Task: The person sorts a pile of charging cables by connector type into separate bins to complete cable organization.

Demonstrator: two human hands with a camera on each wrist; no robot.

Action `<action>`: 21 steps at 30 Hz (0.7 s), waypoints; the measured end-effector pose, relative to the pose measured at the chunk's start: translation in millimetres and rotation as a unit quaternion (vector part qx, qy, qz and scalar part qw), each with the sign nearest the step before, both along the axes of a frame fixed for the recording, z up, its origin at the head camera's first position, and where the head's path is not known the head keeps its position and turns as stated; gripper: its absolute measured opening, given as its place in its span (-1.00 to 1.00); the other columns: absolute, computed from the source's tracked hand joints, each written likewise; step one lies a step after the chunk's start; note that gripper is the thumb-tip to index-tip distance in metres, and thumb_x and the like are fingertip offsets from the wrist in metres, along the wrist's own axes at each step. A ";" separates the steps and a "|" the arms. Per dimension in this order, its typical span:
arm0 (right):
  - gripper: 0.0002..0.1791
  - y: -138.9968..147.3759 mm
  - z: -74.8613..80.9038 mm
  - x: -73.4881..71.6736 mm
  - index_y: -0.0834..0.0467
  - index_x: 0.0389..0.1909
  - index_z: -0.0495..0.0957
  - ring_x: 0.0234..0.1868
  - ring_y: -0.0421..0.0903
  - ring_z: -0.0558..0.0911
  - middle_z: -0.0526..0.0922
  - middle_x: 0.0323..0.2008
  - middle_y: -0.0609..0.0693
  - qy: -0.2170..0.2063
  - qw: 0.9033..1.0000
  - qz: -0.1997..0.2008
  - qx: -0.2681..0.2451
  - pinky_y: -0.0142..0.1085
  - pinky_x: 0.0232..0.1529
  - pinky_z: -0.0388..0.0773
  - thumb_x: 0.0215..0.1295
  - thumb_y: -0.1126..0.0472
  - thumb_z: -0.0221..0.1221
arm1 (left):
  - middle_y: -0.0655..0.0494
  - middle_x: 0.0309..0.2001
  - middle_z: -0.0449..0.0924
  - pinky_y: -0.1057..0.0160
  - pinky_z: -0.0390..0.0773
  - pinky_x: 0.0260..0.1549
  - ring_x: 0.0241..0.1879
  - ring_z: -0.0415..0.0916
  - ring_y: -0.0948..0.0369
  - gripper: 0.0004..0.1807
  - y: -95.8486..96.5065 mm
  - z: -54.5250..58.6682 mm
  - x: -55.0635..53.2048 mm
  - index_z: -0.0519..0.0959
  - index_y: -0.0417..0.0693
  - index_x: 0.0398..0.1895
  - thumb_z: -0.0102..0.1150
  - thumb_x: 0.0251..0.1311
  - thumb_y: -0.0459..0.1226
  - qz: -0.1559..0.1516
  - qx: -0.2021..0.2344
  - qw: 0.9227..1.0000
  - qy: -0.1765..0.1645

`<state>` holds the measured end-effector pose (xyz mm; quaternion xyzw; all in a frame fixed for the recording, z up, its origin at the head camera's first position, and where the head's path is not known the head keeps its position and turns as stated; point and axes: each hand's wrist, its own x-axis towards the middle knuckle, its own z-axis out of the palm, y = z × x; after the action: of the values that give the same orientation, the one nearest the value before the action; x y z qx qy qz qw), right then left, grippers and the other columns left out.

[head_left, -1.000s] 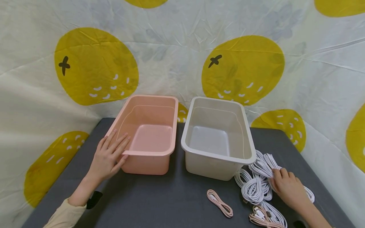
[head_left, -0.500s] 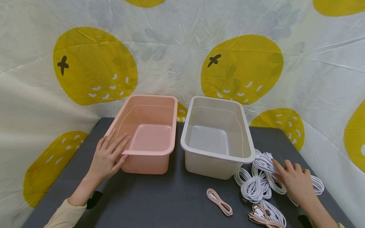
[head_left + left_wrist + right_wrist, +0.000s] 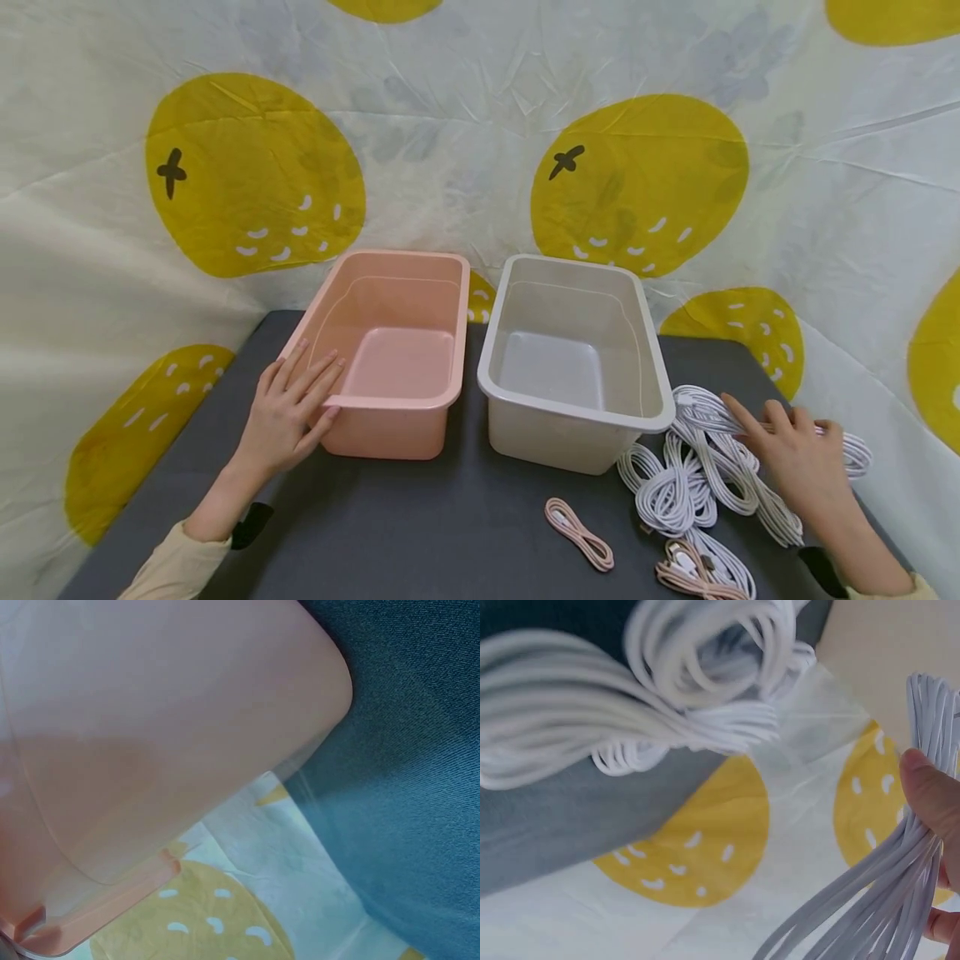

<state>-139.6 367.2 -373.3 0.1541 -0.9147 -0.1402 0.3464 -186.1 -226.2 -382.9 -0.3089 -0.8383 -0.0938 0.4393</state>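
Note:
My left hand [image 3: 288, 417] rests with extended fingers over the near left corner of a pink plastic bin [image 3: 397, 406]. That bin's wall [image 3: 187, 697] fills much of the left wrist view. On the far right, my right hand [image 3: 806, 462] grips a bundled white cable [image 3: 855, 457]; the right wrist view shows thumb and fingers round its middle, its loops [image 3: 855, 915] fanning out below. Left of that hand lies a heap of coiled white cables [image 3: 675, 500]. A bundled pink cable [image 3: 701, 575] lies at the heap's near end.
A beige bin [image 3: 555, 433] stands right of the pink one, its near right corner close to the cable heap. A single pink cable [image 3: 577, 533] lies on the dark table [image 3: 420, 533] before it. Behind hangs a white cloth [image 3: 450, 167] with yellow fruit prints.
My right hand has moved right from the heap, drawing a white cable bundle with it. Another white bundle now lies spread toward the right. My left hand has stayed on the pink bin.

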 end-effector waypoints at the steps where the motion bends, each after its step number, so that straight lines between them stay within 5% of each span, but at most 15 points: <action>1: -0.24 0.8 2.5 -0.7 -0.10 0.16 0.29 -0.47 0.14 0.33 0.28 -0.50 0.10 0.002 1.000 0.000 -0.002 0.14 -0.40 0.28 0.26 -0.24 -0.77 | -0.04 0.11 0.45 -0.18 0.13 0.03 0.21 0.19 -0.15 -0.43 0.2 0.1 0.1 0.39 0.01 0.17 -0.38 0.27 0.10 -0.001 0.000 1.000 0.000; 9: -0.33 6.0 30.6 -10.9 -0.04 0.08 0.38 -0.40 0.25 0.40 0.38 -0.43 0.18 0.050 0.998 0.030 0.003 0.22 -0.30 0.29 0.34 -0.20 -0.62 | -0.06 0.09 0.47 -0.19 0.12 0.03 0.20 0.21 -0.17 -0.44 0.7 0.3 1.2 0.37 0.01 0.18 -0.37 0.28 0.08 -0.005 0.004 1.000 0.005; 21: -0.35 0.4 69.4 -25.3 -0.06 0.06 0.39 -0.34 0.26 0.40 0.43 -0.41 0.19 0.069 0.996 0.054 -0.005 0.20 -0.24 0.27 0.34 -0.22 -0.58 | -0.07 0.07 0.48 -0.19 0.12 0.03 0.21 0.20 -0.15 -0.43 1.4 -0.5 2.4 0.40 0.01 0.16 -0.38 0.28 0.09 0.000 0.008 1.000 -0.001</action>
<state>-164.9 367.6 -303.8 0.1914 -0.8797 -0.1271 0.4164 -183.7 -224.8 -383.3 -0.3049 -0.8381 -0.1005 0.4411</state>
